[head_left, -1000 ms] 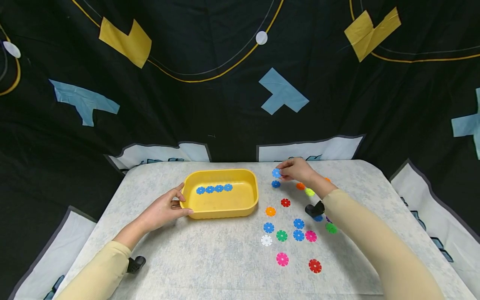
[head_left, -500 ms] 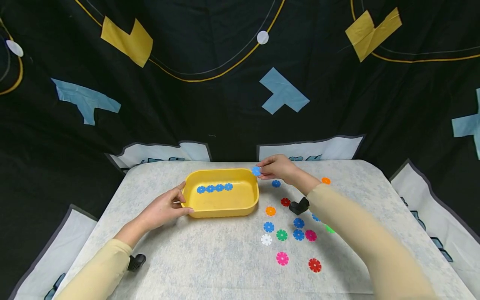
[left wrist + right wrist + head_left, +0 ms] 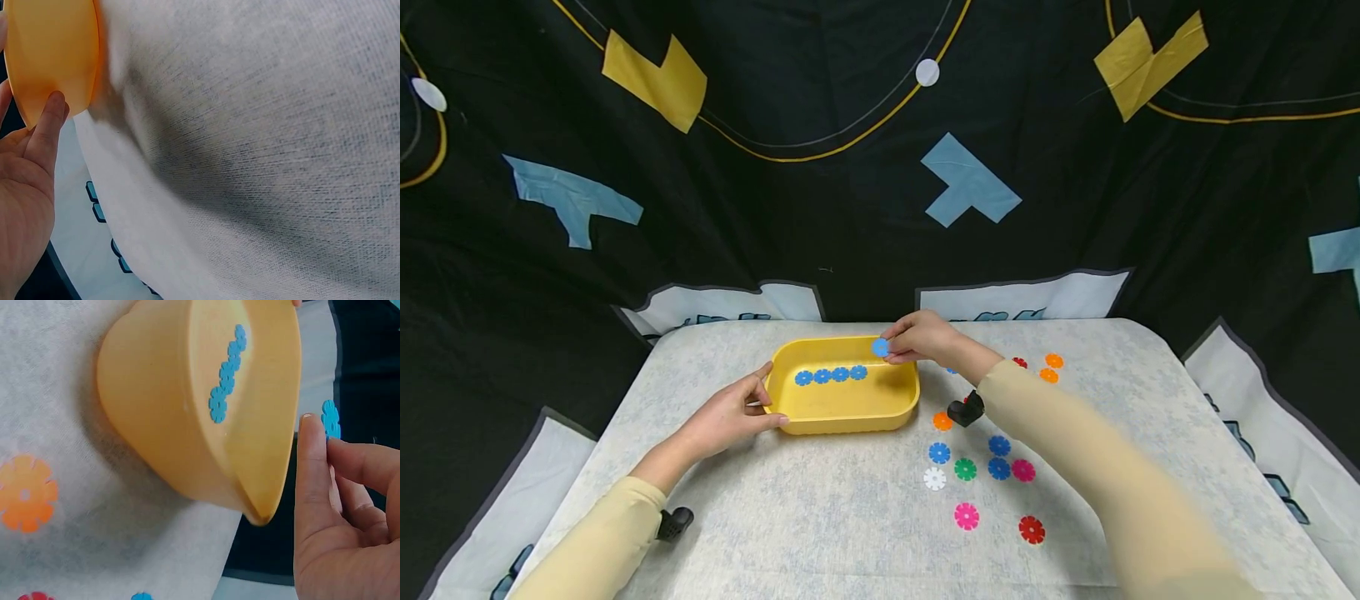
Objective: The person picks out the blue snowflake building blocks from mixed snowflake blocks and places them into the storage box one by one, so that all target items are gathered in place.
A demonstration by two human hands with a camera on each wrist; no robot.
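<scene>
Between thumb and fingertips my right hand [image 3: 925, 336] pinches a blue notched plastic disc [image 3: 880, 347], shaped like a snowflake building piece. It is held up over the back right part of a yellow plastic tub [image 3: 850, 408]. In the right wrist view the pinched disc [image 3: 331, 419] stands edge-up beyond the fingertips. Several blue discs [image 3: 831, 376] lie in a row on the tub's floor, edges meeting. At the tub's left end, my left hand [image 3: 730, 421] grips the wall, thumb toward the front corner and fingers at the rim; the left wrist view shows fingers [image 3: 47, 134] against the tub's outside.
Right of the tub, loose notched discs lie scattered on the cloth-covered table [image 3: 820, 517]: orange [image 3: 1055, 361], white [image 3: 935, 478], green [image 3: 966, 469], pink [image 3: 967, 516], red [image 3: 1032, 529] and blue [image 3: 939, 452]. My right forearm covers some. A dark curtain [image 3: 850, 233] hangs behind the table.
My right hand has moved left with the blue disc, from the table right of the tub to over the tub. The left hand stays on the tub's left end.
</scene>
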